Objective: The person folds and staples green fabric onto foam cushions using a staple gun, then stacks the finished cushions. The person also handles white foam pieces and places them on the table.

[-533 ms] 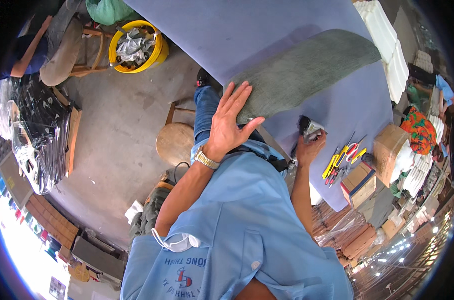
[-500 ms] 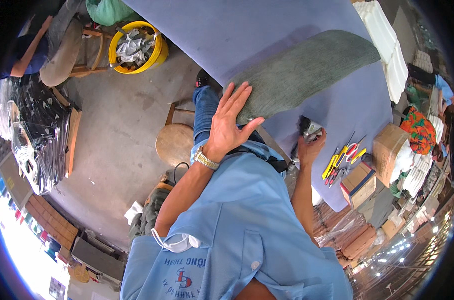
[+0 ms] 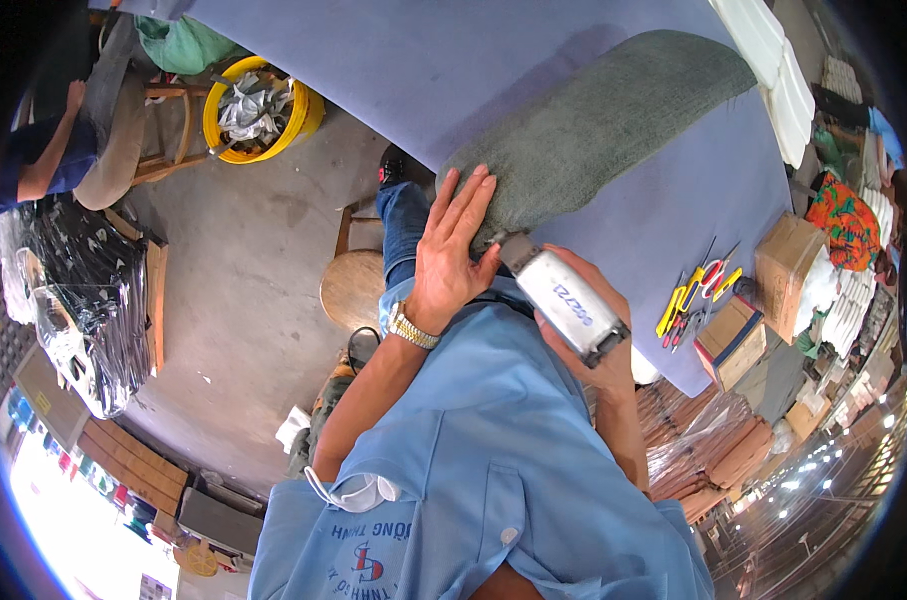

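Note:
A long, curved panel covered in dark green-grey fabric (image 3: 594,130) lies on the blue-grey tabletop (image 3: 374,60). My left hand (image 3: 452,250) rests flat on its near left end, fingers stretched out. Gripped in my right hand (image 3: 612,292) is a silver-white staple gun (image 3: 566,298) with a dark rear end. Its nose meets the panel's near edge, just right of my left thumb. Whether the nose presses on the fabric, I cannot tell. The gun's body covers part of my right palm.
Scissors and yellow-handled cutters (image 3: 689,300) lie on the table's right side, near an open wooden box (image 3: 726,345) and a cardboard carton (image 3: 789,265). White moulded pieces (image 3: 764,60) line the far right edge. A yellow bucket of scraps (image 3: 309,115) and a round stool (image 3: 352,290) stand left.
My right hand has lifted the staple gun off the table at the right and brought it left to the panel's near edge. My left hand stays on the panel.

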